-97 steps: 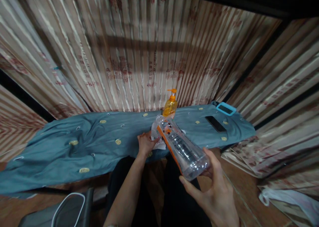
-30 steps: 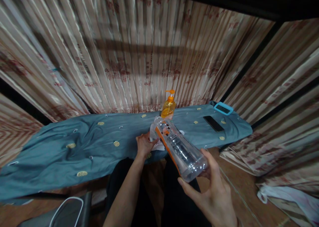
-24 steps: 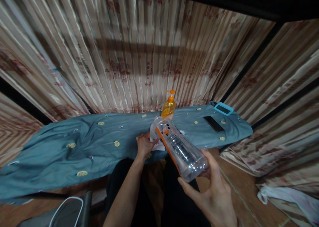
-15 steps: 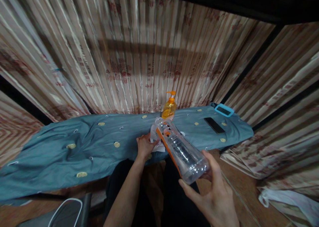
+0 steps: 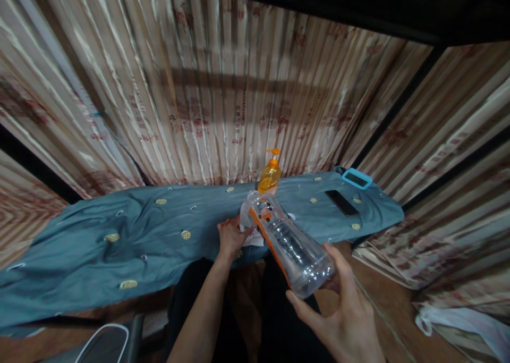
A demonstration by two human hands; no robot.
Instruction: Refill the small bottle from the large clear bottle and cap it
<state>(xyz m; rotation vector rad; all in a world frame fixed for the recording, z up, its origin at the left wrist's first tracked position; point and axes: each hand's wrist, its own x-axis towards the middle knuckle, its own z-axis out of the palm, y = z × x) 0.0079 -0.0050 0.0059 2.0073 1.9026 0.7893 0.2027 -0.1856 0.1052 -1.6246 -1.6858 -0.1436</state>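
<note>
My right hand (image 5: 342,304) is closed around the base of a clear plastic bottle (image 5: 292,246) with an orange label strip. The bottle is tilted, its base toward me and its neck pointing away to the left. My left hand (image 5: 231,238) is closed on a translucent whitish container (image 5: 244,215) at the bottle's neck end. The bottle partly hides this container, so its full shape and whether the two touch cannot be made out. A pump bottle (image 5: 270,177) of yellow-orange liquid with an orange pump stands upright just beyond them.
A blue patterned cloth (image 5: 151,235) covers the long table. On its right side lie a black phone (image 5: 341,202) and a light-blue framed device (image 5: 357,178). Pleated curtains (image 5: 223,86) hang behind and at the sides. A white bag (image 5: 458,320) is low at the right.
The view has shifted slightly, so the table sits a little lower. Both hands keep their holds, and the bottle's tilt looks nearly the same.
</note>
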